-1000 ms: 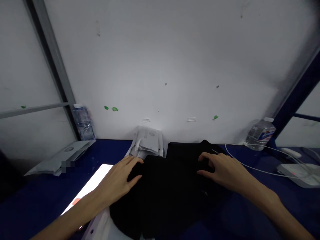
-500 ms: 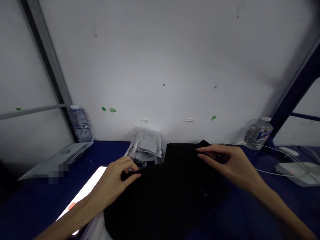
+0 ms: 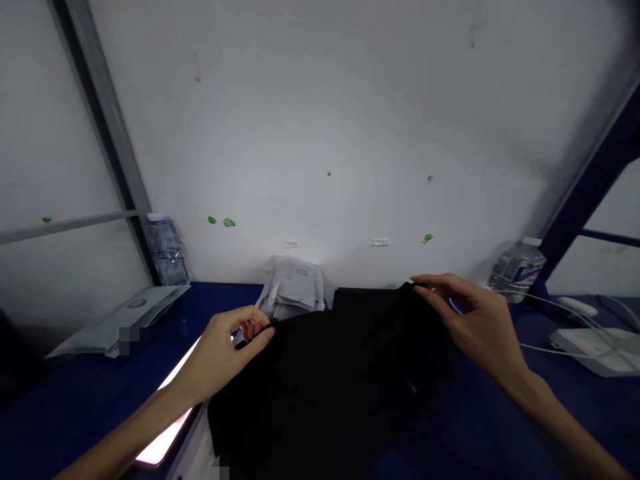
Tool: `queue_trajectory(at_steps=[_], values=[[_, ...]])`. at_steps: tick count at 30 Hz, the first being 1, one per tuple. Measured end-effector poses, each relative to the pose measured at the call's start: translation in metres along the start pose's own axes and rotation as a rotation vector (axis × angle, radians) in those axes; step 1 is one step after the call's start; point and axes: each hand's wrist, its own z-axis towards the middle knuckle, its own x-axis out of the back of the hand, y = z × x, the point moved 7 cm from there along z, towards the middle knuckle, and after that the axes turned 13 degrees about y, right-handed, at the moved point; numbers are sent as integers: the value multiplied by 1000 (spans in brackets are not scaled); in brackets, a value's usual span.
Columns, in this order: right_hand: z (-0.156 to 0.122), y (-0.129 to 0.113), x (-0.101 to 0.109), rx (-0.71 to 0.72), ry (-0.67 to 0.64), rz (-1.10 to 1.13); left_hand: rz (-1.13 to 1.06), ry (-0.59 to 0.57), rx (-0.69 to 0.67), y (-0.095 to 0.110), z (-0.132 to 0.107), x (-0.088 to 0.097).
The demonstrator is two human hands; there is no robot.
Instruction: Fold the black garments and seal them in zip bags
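A piece of black cloth (image 3: 330, 380), perhaps a garment though its dark folds hide the cut, spreads over the middle of the desk. My left hand (image 3: 223, 350) pinches its far left edge between thumb and fingers. At the far right corner, my right hand (image 3: 473, 323) grips the cloth between thumb and forefinger. A small pale mark shows on the cloth's right part. Under my left forearm lies a phone (image 3: 167, 440) with a bright screen, partly covered by the arm.
Several packets in clear bags (image 3: 293, 283) are stacked behind the cloth, against the white wall (image 3: 320, 120). Flat plastic packages (image 3: 123, 320) and a bottle (image 3: 169, 253) stand at left. On the right are a labelled bottle (image 3: 517, 270), white cables and a white power strip (image 3: 597, 350).
My right hand has moved right and slightly up, now closed on the cloth's corner. My left hand has shifted a little up and left with the edge, which is raised slightly.
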Motion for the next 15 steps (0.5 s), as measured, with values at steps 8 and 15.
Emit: queue_trajectory(at_steps=[8,15], values=[[-3,-6,-1,107,18,-40,-28,-142,1,0,-3,-16],[2,12,0,-26,-83,-29,-3,29,-35,-1,3,0]])
